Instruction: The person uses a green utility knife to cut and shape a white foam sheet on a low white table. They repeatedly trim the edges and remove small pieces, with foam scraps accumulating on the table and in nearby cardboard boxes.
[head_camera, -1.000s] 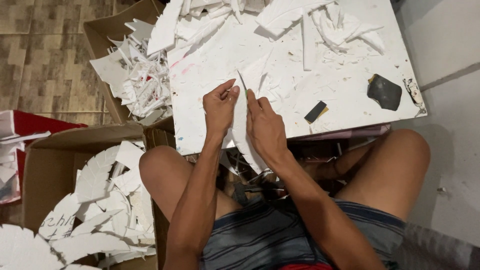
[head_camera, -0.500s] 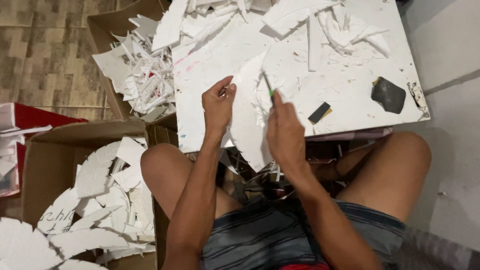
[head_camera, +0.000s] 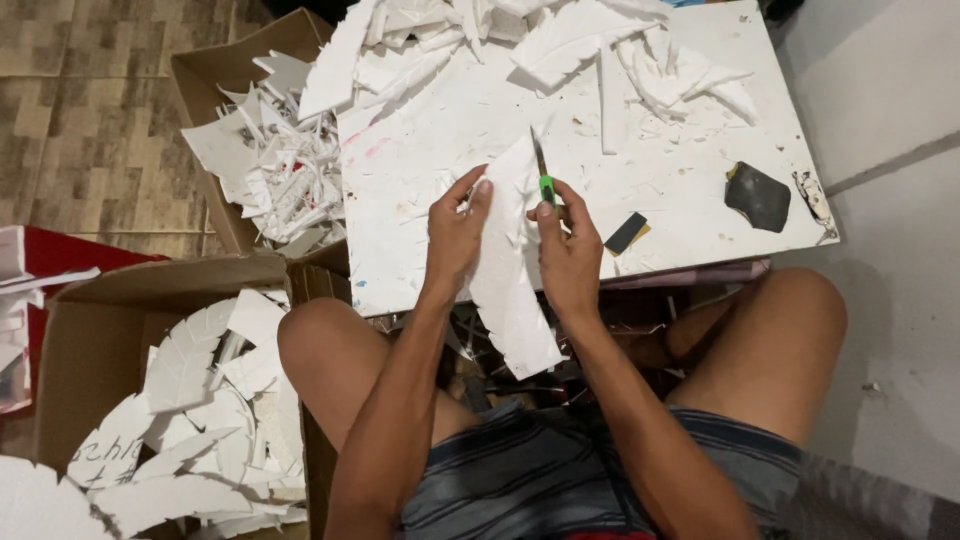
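Note:
My left hand (head_camera: 456, 232) pinches the left edge of a long white foam leaf shape (head_camera: 512, 285) that hangs over the near edge of the white work board (head_camera: 700, 215). My right hand (head_camera: 568, 245) grips a green-handled craft knife (head_camera: 543, 175), its blade pointing away from me along the right side of the foam piece's tip. Both hands sit close together above my knees.
Foam scraps (head_camera: 640, 55) pile up at the board's far side. A dark sanding block (head_camera: 757, 195) and a small black-and-yellow piece (head_camera: 626, 233) lie to the right. A cardboard box (head_camera: 265, 150) of offcuts stands at left; another box (head_camera: 185, 400) holds cut foam leaves.
The right hand has shifted from holding the foam piece's edge to raising the knife along its tip. The foam piece has slid further toward me over the board's edge.

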